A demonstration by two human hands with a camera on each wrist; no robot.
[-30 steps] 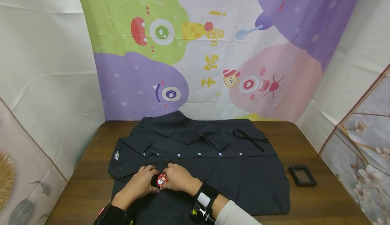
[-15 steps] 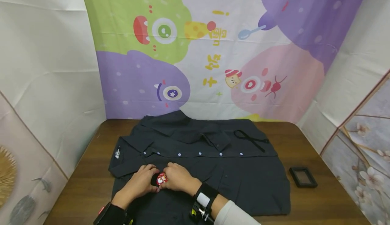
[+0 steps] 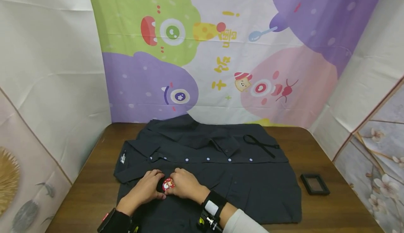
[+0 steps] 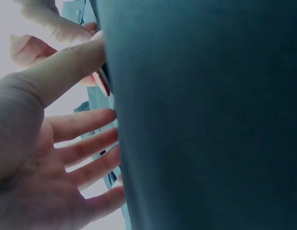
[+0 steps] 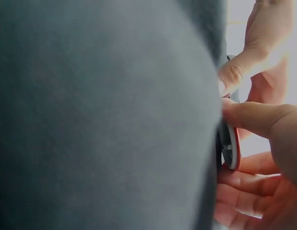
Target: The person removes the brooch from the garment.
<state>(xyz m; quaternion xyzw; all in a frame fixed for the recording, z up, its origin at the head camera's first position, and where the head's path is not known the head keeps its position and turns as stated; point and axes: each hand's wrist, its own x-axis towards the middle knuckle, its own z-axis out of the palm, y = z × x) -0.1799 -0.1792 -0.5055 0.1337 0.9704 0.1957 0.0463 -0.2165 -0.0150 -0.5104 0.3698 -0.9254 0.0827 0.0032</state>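
A dark button shirt (image 3: 252, 191) lies spread on the wooden table. Over its near-left part both hands meet at a round red badge (image 3: 168, 184) with a cartoon print. My right hand (image 3: 185, 185) pinches the badge by its edge, thumb at the near side; the right wrist view shows the badge (image 5: 233, 148) edge-on against the cloth. On the badge's other side, my left hand (image 3: 149, 187) touches the shirt. Its fingers (image 4: 93, 143) are spread and fairly straight in the left wrist view, and the two thumbs nearly meet. The badge's back is mostly hidden.
A small black square frame (image 3: 315, 192) lies on the table (image 3: 339, 212) to the right of the shirt. A thin black ribbon (image 3: 263, 144) crosses the shirt's far right. Behind the table hangs a cartoon-printed cloth (image 3: 221, 100), with pale panels at both sides.
The head view has shifted slightly. Both hands stay at the same spot on the shirt, with the badge tilting only a little between them.
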